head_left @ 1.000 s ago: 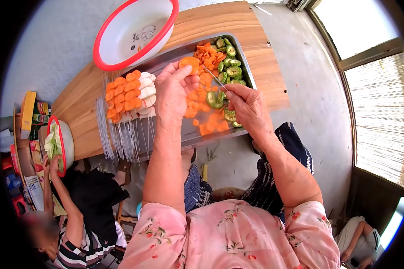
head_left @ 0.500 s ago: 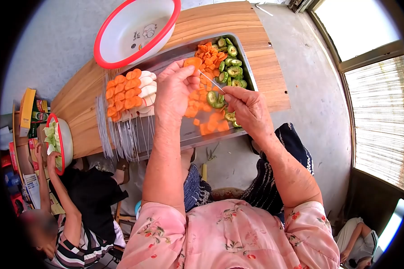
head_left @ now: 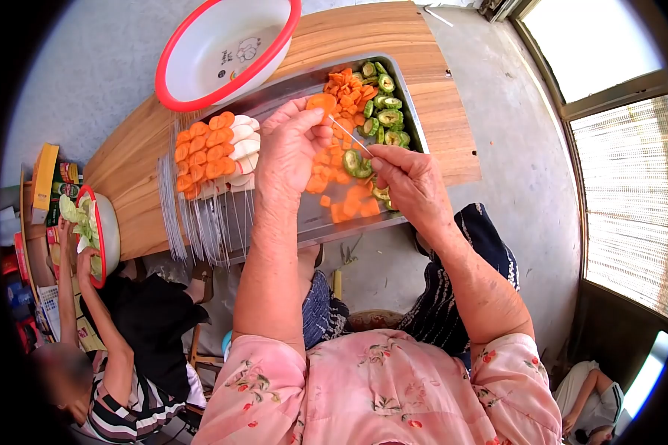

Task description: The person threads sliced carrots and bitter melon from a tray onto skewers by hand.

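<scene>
Between the thumb and fingers of my left hand (head_left: 288, 144) are orange carrot slices (head_left: 321, 102). My right hand (head_left: 410, 178) pinches a thin pale skewer (head_left: 352, 136), whose far end meets the carrot in my left hand. Both hands are over a metal tray (head_left: 315, 236). On the tray's left lie rows of skewered carrot slices (head_left: 200, 152) and white slices (head_left: 245, 144), their sticks pointing toward me. Loose carrot pieces (head_left: 347, 93) and green ring-shaped vegetable slices (head_left: 387, 111) fill the right side.
A white basin with a red rim (head_left: 172, 89) stands on the wooden table (head_left: 430, 96) behind the tray. At left, another person's hands (head_left: 87, 259) handle leafy greens over a second red-rimmed basin (head_left: 110, 230). Another person (head_left: 594, 400) is at lower right.
My hands have barely moved, with skewer and carrot held much as before. At left, the other person has raised a leafy piece higher above the basin.
</scene>
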Available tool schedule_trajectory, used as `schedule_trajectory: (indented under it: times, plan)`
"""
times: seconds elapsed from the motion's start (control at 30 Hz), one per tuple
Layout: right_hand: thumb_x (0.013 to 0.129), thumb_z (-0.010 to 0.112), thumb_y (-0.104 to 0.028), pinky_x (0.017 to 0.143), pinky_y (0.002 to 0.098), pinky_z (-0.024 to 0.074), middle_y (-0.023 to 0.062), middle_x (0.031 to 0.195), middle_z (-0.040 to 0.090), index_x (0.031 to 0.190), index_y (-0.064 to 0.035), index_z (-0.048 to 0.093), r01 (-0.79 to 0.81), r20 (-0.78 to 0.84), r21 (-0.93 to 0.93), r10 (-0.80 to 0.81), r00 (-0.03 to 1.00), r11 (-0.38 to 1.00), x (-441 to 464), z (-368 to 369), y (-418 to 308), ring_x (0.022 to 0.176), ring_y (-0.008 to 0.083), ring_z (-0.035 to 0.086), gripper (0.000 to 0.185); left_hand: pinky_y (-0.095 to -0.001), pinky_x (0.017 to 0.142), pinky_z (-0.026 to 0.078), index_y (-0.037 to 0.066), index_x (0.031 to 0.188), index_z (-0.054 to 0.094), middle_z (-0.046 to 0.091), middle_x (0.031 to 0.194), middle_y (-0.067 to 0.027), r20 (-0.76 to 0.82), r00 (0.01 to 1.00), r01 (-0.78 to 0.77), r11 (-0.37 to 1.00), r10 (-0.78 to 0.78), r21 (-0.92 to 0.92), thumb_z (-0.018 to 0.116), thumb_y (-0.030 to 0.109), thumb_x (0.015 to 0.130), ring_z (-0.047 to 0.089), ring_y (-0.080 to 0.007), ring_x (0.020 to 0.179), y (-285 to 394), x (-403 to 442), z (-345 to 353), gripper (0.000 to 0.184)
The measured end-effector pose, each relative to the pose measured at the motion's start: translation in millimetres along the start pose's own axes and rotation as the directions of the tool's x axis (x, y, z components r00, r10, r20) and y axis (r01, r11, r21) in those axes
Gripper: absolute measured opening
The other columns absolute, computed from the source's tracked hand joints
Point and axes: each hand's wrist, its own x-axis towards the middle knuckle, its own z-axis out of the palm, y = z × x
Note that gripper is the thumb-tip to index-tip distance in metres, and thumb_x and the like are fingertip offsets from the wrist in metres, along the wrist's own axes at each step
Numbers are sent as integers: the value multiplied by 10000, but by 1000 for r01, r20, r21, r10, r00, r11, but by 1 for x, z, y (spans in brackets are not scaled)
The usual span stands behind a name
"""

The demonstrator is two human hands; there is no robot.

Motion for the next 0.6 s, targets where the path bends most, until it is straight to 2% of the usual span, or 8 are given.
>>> schedule_trajectory:
  times: [0.6]
  plan:
    - [849, 569, -71, 510, 231, 429, 27, 633, 562, 965, 38, 637, -68, 22, 79, 66, 998, 995, 0, 0, 4, 550, 82, 513, 173, -240, 622, 491, -15, 981, 561, 614, 805, -85, 12, 999, -39, 989, 38, 145, 542, 4, 828, 576, -125, 649, 6, -7, 10, 155]
